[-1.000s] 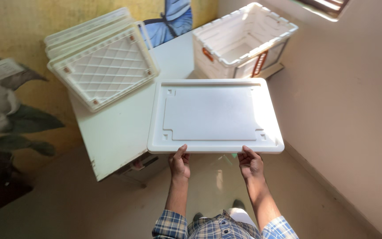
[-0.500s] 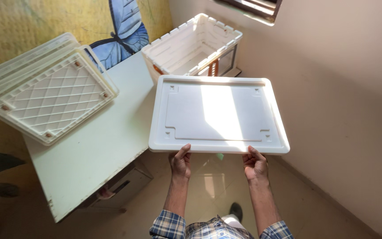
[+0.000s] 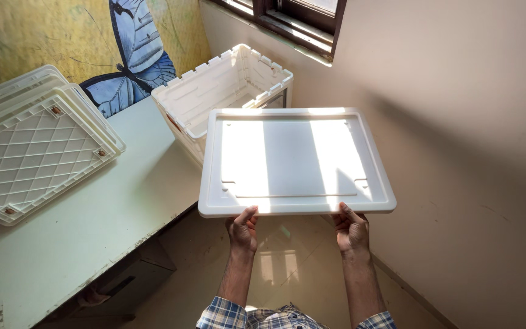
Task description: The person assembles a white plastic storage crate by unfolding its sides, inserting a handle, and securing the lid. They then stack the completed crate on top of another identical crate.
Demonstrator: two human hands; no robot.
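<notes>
Worktop (image 3: pixel 92 225) on the left carries a stack of white lattice panels (image 3: pixel 28 152) at its left end and an open white crate (image 3: pixel 214 97) at the far end. White flat lid (image 3: pixel 293 161) held level in the air, just right of the worktop, near the crate. Left hand (image 3: pixel 243 230) and right hand (image 3: pixel 352 228) each grip the lid's near edge, thumbs on top.

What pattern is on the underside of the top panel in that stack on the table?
A raised diamond lattice, white like the panel itself, with small brownish corner fittings; the head view shows it clearly.
</notes>
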